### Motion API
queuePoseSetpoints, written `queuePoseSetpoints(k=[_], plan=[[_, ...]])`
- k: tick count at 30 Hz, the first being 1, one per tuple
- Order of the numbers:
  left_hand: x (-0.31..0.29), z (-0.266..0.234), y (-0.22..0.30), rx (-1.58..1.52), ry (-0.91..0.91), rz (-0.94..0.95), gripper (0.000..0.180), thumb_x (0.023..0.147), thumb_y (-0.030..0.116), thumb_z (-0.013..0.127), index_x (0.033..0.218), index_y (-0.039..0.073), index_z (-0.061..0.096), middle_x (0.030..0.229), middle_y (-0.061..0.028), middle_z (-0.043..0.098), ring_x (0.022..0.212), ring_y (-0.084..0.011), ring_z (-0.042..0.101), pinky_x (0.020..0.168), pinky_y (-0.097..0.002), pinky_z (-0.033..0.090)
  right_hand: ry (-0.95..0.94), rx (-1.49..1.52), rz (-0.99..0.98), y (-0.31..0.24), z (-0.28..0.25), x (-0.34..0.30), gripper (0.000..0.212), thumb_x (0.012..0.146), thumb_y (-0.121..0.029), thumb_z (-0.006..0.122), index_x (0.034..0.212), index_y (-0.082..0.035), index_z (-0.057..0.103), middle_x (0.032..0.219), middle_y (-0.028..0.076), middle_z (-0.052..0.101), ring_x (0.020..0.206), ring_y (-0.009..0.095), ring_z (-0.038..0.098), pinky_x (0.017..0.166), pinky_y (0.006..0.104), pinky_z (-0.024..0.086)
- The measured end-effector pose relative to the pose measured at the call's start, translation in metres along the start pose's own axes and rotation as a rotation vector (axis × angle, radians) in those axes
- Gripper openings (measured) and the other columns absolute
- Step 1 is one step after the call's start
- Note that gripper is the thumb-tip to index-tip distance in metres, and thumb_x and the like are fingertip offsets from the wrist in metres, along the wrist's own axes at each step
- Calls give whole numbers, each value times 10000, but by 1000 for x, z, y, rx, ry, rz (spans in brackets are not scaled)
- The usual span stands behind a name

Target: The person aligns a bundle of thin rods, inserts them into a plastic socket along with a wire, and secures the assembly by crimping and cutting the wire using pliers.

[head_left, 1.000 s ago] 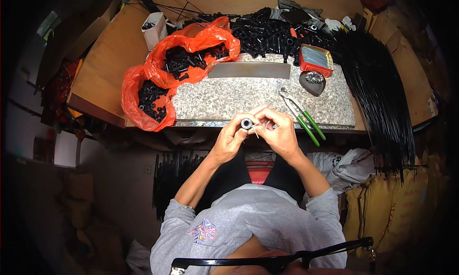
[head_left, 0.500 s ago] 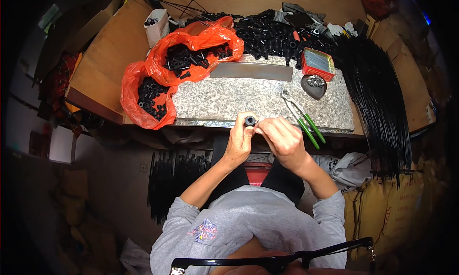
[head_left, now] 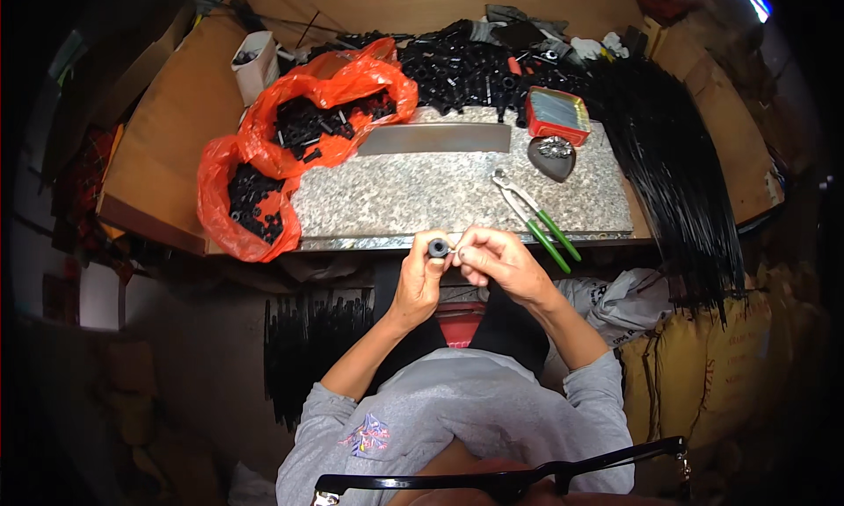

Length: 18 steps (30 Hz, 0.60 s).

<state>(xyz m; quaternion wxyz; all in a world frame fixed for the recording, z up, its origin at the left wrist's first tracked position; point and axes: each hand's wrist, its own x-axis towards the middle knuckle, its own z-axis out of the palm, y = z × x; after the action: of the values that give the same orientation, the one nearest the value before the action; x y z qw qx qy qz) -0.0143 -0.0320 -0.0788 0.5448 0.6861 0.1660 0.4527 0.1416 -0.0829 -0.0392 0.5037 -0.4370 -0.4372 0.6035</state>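
My left hand [head_left: 417, 286] is closed round a short black tubular part [head_left: 438, 248], its round end facing up, just off the front edge of the granite slab [head_left: 378, 198]. Beside it my right hand [head_left: 508, 265] pinches thumb and forefinger together close against the part. Whatever lies between those fingertips is too small to name. On the slab, just beyond my right hand, lie pliers with green handles [head_left: 545, 229], the jaws pointing away from me and the grips overhanging the front edge.
Red plastic bags [head_left: 215, 185] of small black parts stand at left. A flat metal strip [head_left: 435, 138], a dark dish [head_left: 552, 165] of small shiny pieces and a red tin [head_left: 556, 130] lie farther back. Black tubular parts [head_left: 457, 75] heap behind; long black rods [head_left: 677, 172] drape at right.
The whole view has shifted, moving the bench leftward in the picture. My right hand has turned so its pinching fingertips show more plainly beside the part. My left hand keeps its hold.
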Motion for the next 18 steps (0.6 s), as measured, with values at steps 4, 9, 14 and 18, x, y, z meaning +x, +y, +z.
queuePoseSetpoints(k=[4,9,14,18], plan=[[-6,-7,-4,-101,80,-108,271,949,280,373,1009,19,414,805,-52,487,649,-75,416,589,-209,370,162,-860,-261,4,-41,-4,297,776,-153,641,1000,4,524,863,100,549,803,190,554,678,282,434],[2,-5,-2,-175,42,-92,313,940,329,383,1010,23,393,755,-40,450,644,-88,403,615,-214,366,654,-1506,-195,46,-77,-25,571,609,-250,752,1042,-3,473,946,154,463,913,330,450,754,415,371],[10,-1,-3,-186,35,-109,323,936,336,396,1031,28,390,757,-19,422,654,-85,389,616,-216,360,603,-1537,-185,44,-83,-26,470,649,-224,728,968,4,470,903,160,452,881,324,450,749,409,379],[12,-2,-7,-186,72,-176,245,930,230,443,1075,34,423,792,-5,423,681,-77,377,641,-211,352,464,-1546,-165,39,-96,-27,315,792,-189,593,973,32,460,888,192,457,862,357,459,769,407,384]])
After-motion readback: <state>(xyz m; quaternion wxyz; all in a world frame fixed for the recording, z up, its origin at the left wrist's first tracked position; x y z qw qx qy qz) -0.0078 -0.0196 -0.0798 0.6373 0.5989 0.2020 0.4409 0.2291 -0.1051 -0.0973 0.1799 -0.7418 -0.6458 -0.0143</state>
